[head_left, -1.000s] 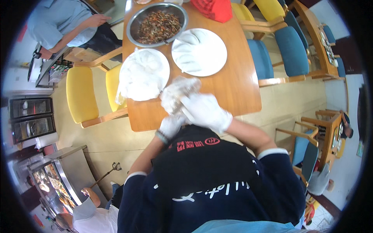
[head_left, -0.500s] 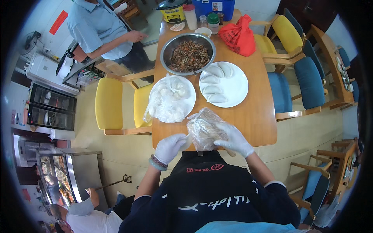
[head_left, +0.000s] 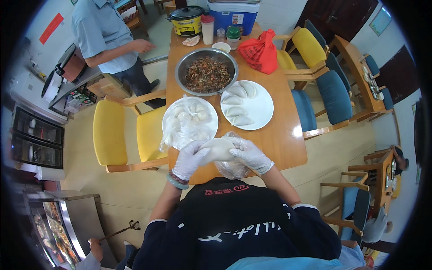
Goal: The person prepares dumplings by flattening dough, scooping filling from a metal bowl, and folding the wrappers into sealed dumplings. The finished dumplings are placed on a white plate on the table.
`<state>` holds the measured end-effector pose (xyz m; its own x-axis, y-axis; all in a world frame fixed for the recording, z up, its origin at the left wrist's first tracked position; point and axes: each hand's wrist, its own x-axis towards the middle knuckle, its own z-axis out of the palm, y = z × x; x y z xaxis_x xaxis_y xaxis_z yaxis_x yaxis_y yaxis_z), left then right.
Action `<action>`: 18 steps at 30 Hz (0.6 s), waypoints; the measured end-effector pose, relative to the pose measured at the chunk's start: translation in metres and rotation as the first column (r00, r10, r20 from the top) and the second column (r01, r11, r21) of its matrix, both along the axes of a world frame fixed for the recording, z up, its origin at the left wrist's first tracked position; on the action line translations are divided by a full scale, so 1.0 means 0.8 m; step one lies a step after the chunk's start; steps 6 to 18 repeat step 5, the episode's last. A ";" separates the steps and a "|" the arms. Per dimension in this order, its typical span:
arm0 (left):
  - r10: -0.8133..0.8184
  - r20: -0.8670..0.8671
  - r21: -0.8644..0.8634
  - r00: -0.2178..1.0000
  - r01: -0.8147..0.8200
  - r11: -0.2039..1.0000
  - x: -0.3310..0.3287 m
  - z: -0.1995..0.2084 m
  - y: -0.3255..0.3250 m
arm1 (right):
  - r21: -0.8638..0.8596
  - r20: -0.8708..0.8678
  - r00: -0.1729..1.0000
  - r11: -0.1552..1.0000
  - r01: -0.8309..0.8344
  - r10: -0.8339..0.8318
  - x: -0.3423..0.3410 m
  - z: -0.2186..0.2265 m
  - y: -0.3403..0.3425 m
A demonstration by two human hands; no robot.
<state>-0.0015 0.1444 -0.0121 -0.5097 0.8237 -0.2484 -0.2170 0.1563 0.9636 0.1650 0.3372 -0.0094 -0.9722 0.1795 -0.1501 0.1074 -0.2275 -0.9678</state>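
Both of my hands wear thin clear gloves. Between them, over the near edge of the table, is a pale, rounded dough wrapper (head_left: 218, 150). My left hand (head_left: 190, 160) pinches its left side, and my right hand (head_left: 250, 155) grips the right side. Just below and behind the right hand lies a crinkled clear plastic bag (head_left: 231, 169), partly hidden. Several half-moon dumplings (head_left: 234, 100) rest on the left half of a white plate (head_left: 262, 111). Left of it, another white plate (head_left: 213, 113) carries dough pieces in a clear plastic bag (head_left: 185, 124).
A steel bowl of dark shredded filling (head_left: 208, 74) stands beyond the plates. Farther back are a red bag (head_left: 260, 51), jars, a yellow cooker (head_left: 186, 23) and a blue cooler (head_left: 232, 18). Yellow and blue chairs flank the table. A person in a light-blue shirt (head_left: 97, 33) stands at far left.
My right hand has let go of the plastic bag and now grips the wrapper with my left. Both hands have risen toward the plates, and the wrapper is spread between them. The view has shifted.
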 end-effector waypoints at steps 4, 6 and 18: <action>-0.273 0.000 0.126 0.962 0.271 0.954 -0.063 0.015 -0.046 | 0.373 0.015 0.990 0.918 -0.138 0.143 -0.023 0.062 -0.024; -0.364 0.015 0.214 0.931 0.353 0.911 -0.084 0.023 -0.062 | 0.485 -0.036 0.978 0.860 -0.161 0.203 -0.029 0.085 -0.030; -0.364 0.015 0.214 0.931 0.353 0.911 -0.084 0.023 -0.062 | 0.485 -0.036 0.978 0.860 -0.161 0.203 -0.029 0.085 -0.030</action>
